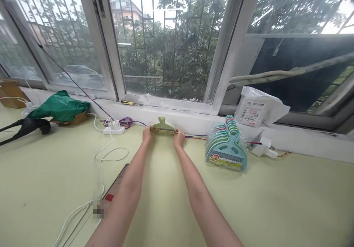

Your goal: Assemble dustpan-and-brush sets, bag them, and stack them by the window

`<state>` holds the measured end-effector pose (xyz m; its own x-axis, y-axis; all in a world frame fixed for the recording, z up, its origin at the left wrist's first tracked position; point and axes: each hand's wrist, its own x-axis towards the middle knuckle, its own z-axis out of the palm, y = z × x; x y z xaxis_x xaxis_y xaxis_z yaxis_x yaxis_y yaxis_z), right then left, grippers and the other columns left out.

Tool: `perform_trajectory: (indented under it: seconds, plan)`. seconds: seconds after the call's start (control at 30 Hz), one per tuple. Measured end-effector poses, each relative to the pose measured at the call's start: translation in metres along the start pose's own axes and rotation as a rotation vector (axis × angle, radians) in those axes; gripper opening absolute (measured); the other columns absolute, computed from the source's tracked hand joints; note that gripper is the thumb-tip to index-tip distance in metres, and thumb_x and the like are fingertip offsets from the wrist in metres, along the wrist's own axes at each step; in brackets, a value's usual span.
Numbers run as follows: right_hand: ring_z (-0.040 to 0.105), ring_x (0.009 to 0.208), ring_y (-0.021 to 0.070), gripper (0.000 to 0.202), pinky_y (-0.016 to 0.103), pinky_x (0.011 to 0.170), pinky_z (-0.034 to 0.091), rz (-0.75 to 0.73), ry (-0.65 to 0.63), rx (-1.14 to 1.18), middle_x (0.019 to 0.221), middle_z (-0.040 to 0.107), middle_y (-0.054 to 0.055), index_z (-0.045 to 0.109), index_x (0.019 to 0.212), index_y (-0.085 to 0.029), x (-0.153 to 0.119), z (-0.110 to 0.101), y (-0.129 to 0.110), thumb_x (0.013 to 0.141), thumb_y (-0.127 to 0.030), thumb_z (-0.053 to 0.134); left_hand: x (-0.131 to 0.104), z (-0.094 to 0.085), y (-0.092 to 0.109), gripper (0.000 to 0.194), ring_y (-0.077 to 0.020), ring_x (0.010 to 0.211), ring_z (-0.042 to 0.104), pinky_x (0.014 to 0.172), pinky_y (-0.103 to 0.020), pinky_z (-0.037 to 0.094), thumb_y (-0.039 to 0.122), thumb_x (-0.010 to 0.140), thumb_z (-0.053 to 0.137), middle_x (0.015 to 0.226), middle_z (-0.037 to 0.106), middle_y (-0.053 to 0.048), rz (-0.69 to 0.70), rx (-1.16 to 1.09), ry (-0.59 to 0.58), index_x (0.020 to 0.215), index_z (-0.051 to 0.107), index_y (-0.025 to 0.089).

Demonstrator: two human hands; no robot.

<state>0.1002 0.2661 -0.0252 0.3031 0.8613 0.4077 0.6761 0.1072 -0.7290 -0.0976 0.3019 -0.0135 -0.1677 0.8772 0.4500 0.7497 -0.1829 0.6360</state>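
Both arms stretch forward over the pale green tabletop [163, 188]. A small olive-green dustpan with a brush [163, 127] is at the far edge by the white sill, its handle pointing up. My left hand [147, 134] grips its left end, and my right hand [179, 137] grips its right end. To the right stands a plastic-wrapped stack of dustpans [227, 143] in teal, green and red, with a grey-bristled brush at the front.
Left of the hands are a white power adapter [114, 130], coiled wires and white cables. A long power strip [116, 184] lies beside my left forearm. Further left are a green bag [62, 105] and a black object [34, 127]. A white package [257, 106] rests on the right sill.
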Motion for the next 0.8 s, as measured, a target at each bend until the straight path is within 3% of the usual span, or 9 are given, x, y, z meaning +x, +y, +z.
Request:
perform_trajectory:
  seconds: [0.2, 0.3, 0.4, 0.53, 0.67, 0.8]
  plan:
    - [0.061, 0.095, 0.0259, 0.028, 0.033, 0.076, 0.042, 0.116, -0.106, -0.147, 0.102, 0.066, 0.013, 0.056, 0.114, -0.019, 0.022, -0.007, -0.002, 0.087, -0.019, 0.050, 0.013, 0.012, 0.006, 0.052, -0.0210, 0.089, 0.061, 0.084, -0.034, 0.044, 0.025, 0.081, 0.057, 0.092, 0.066, -0.009, -0.107, -0.117, -0.015, 0.128, 0.040, 0.013]
    - [0.060, 0.099, 0.0263, 0.023, 0.033, 0.078, 0.043, 0.106, -0.132, -0.173, 0.106, 0.065, 0.015, 0.058, 0.108, -0.017, 0.025, -0.008, -0.005, 0.086, -0.015, 0.051, 0.006, 0.016, 0.010, 0.063, -0.0227, 0.105, 0.058, 0.092, -0.036, 0.042, 0.029, 0.080, 0.059, 0.113, 0.060, -0.016, -0.024, -0.147, -0.043, 0.134, 0.032, 0.010]
    - [0.057, 0.105, 0.0275, 0.025, 0.034, 0.082, 0.042, 0.087, -0.129, -0.166, 0.112, 0.063, 0.017, 0.057, 0.110, -0.016, 0.022, -0.011, -0.007, 0.086, -0.014, 0.052, -0.009, 0.016, 0.016, 0.075, -0.0281, 0.125, 0.043, 0.101, -0.040, 0.036, 0.031, 0.076, 0.065, 0.134, 0.045, -0.021, 0.087, -0.037, -0.022, 0.138, 0.028, 0.010]
    - [0.057, 0.107, 0.0287, 0.036, 0.035, 0.084, 0.042, 0.082, -0.129, -0.133, 0.115, 0.060, 0.019, 0.049, 0.122, -0.012, 0.015, -0.019, -0.007, 0.088, -0.026, 0.051, -0.031, 0.009, 0.027, 0.083, -0.0340, 0.132, 0.034, 0.103, -0.046, 0.033, 0.032, 0.072, 0.069, 0.142, 0.035, -0.021, 0.089, 0.180, 0.058, 0.141, 0.025, 0.015]
    - [0.050, 0.116, 0.0275, 0.044, 0.035, 0.091, 0.039, 0.056, 0.011, 0.037, 0.126, 0.053, 0.020, 0.040, 0.128, -0.012, -0.006, -0.029, -0.007, 0.093, -0.038, 0.039, -0.047, -0.001, 0.039, 0.087, -0.0374, 0.129, 0.035, 0.098, -0.050, 0.036, 0.032, 0.071, 0.071, 0.141, 0.034, -0.023, 0.064, 0.270, 0.110, 0.143, 0.023, 0.017]
    - [0.051, 0.110, 0.0232, 0.035, 0.033, 0.091, 0.040, -0.125, 0.089, 0.160, 0.126, 0.051, 0.014, 0.043, 0.123, -0.019, -0.055, -0.054, -0.007, 0.093, -0.034, 0.033, -0.065, -0.009, 0.052, 0.077, -0.0366, 0.128, 0.036, 0.100, -0.048, 0.034, 0.032, 0.077, 0.065, 0.142, 0.033, -0.022, 0.113, 0.258, 0.151, 0.142, 0.027, 0.019]
